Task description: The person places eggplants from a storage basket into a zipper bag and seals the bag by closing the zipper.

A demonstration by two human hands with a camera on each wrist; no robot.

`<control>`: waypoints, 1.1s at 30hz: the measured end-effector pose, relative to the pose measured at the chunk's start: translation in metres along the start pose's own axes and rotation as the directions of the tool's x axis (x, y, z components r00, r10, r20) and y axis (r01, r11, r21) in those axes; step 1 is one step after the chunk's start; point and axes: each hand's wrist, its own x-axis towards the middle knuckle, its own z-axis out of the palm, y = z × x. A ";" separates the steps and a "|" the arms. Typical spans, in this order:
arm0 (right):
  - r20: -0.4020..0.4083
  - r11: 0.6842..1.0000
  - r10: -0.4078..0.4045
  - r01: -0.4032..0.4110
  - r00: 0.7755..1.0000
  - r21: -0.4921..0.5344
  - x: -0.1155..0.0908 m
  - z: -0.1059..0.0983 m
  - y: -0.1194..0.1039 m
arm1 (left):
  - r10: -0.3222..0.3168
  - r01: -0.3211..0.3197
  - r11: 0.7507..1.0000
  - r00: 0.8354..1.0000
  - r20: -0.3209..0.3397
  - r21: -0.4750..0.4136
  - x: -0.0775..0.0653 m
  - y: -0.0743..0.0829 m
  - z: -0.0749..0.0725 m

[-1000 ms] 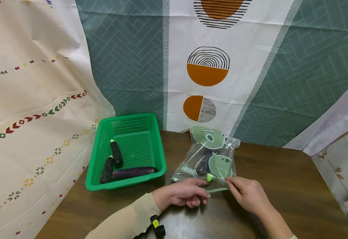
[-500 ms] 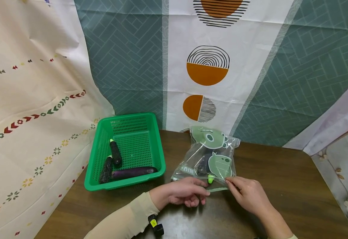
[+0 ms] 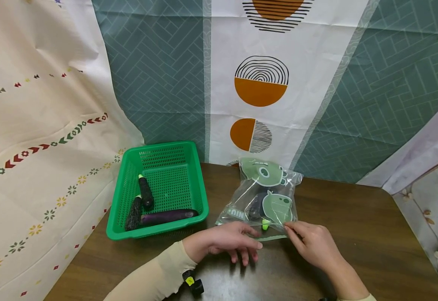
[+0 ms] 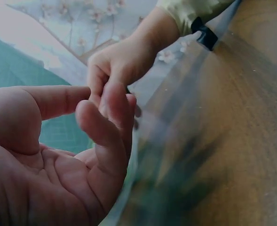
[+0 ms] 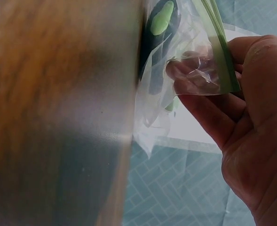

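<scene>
A clear plastic zip bag (image 3: 237, 200) with green cartoon prints lies on the table in the head view. Inside it is a dark eggplant (image 5: 150, 56), its bright green stem end (image 3: 265, 225) near the bag's mouth and much of its body behind the prints. My right hand (image 3: 313, 242) pinches the bag's near right corner; the right wrist view shows the green zip strip (image 5: 223, 52) against its fingers. Fingers loosely spread, my left hand (image 3: 231, 239) hovers by the left part of the bag's mouth. In the left wrist view that hand (image 4: 67, 155) holds nothing.
A green plastic basket (image 3: 201, 184) stands to the left, holding a purple eggplant (image 3: 170, 216) and two dark ones (image 3: 146, 193) with pale green ends. Printed cloth (image 3: 177, 75) hangs behind the brown table (image 3: 354, 217).
My left fingers have come away from the eggplant's stem end, moved slightly left and spread apart. My right hand keeps its pinch on the bag in the same place.
</scene>
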 end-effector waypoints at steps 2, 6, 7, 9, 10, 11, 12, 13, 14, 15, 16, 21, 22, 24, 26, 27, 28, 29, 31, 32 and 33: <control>0.002 1.000 0.001 -0.001 1.000 -0.002 0.000 0.000 0.000 | 0.022 -0.022 1.000 1.000 -0.017 0.020 -0.003 0.003 -0.001; -0.001 1.000 -0.003 0.003 1.000 -0.002 0.000 0.000 0.001 | 0.062 -0.059 0.997 0.996 -0.060 0.056 -0.011 0.012 -0.002; -0.002 1.000 -0.004 0.004 1.000 -0.001 -0.001 0.000 0.001 | 0.066 -0.061 0.996 0.996 -0.067 0.065 -0.014 0.014 -0.002; -0.003 1.000 -0.004 0.004 1.000 0.003 -0.001 0.001 0.001 | 0.075 -0.068 0.994 0.994 -0.081 0.088 -0.019 0.020 -0.003; -0.004 1.000 -0.002 0.002 1.000 0.005 -0.001 0.001 0.001 | 0.081 -0.072 0.992 0.993 -0.085 0.102 -0.022 0.023 -0.004; -0.005 1.000 -0.003 0.003 1.000 0.007 -0.001 0.001 0.001 | 0.089 -0.078 0.990 0.992 -0.094 0.115 -0.024 0.026 -0.005; -0.007 1.000 -0.005 0.005 1.000 0.008 -0.001 0.001 0.001 | 0.099 -0.086 0.988 0.990 -0.104 0.127 -0.027 0.029 -0.006; -0.008 1.000 -0.007 0.007 1.000 0.008 -0.001 0.000 0.001 | 0.110 -0.094 0.986 0.987 -0.113 0.140 -0.029 0.032 -0.006; -0.009 1.000 -0.010 0.010 1.000 0.010 -0.001 0.000 0.001 | 0.126 -0.106 0.982 0.984 -0.126 0.154 -0.032 0.035 -0.007; -0.010 1.000 -0.011 0.011 1.000 0.010 0.000 0.000 0.001 | 0.142 -0.118 0.979 0.980 -0.138 0.167 -0.034 0.037 -0.008; -0.011 1.000 -0.012 0.012 1.000 0.011 0.000 0.000 0.001 | 0.157 -0.129 0.976 0.976 -0.152 0.176 -0.036 0.039 -0.009; -0.010 1.000 -0.015 0.015 1.000 0.005 -0.001 0.000 0.002 | 0.220 -0.178 0.964 0.953 -0.210 0.199 -0.047 0.049 -0.011; -0.011 1.000 -0.015 0.015 1.000 0.003 -0.001 0.000 0.002 | 0.228 -0.184 0.962 0.948 -0.220 0.203 -0.049 0.051 -0.011; -0.012 1.000 -0.016 0.016 1.000 0.002 -0.001 0.000 0.002 | 0.250 -0.198 0.954 0.940 -0.234 0.224 -0.053 0.055 -0.013; -0.012 1.000 -0.017 0.017 1.000 0.004 -0.001 0.000 0.002 | 0.269 -0.207 0.945 0.932 -0.241 0.254 -0.058 0.060 -0.017; -0.012 1.000 -0.016 0.016 1.000 0.006 -0.001 0.001 0.002 | 0.278 -0.211 0.940 0.929 -0.244 0.267 -0.061 0.063 -0.019; -0.012 1.000 -0.016 0.016 1.000 0.008 -0.001 0.001 0.002 | 0.286 -0.213 0.935 0.925 -0.250 0.284 -0.063 0.065 -0.022; -0.012 1.000 -0.017 0.017 1.000 0.011 -0.001 0.001 0.002 | 0.295 -0.214 0.929 0.921 -0.255 0.301 -0.066 0.067 -0.025; -0.015 1.000 -0.018 0.018 1.000 0.015 -0.001 0.001 0.003 | 0.306 -0.212 0.922 0.912 -0.272 0.325 -0.071 0.072 -0.030; -0.016 1.000 -0.019 0.019 1.000 0.016 -0.001 0.001 0.003 | 0.308 -0.208 0.919 0.908 -0.283 0.334 -0.074 0.074 -0.033; -0.017 1.000 -0.020 0.020 1.000 0.017 -0.001 0.002 0.003 | 0.311 -0.206 0.918 0.904 -0.294 0.339 -0.077 0.076 -0.036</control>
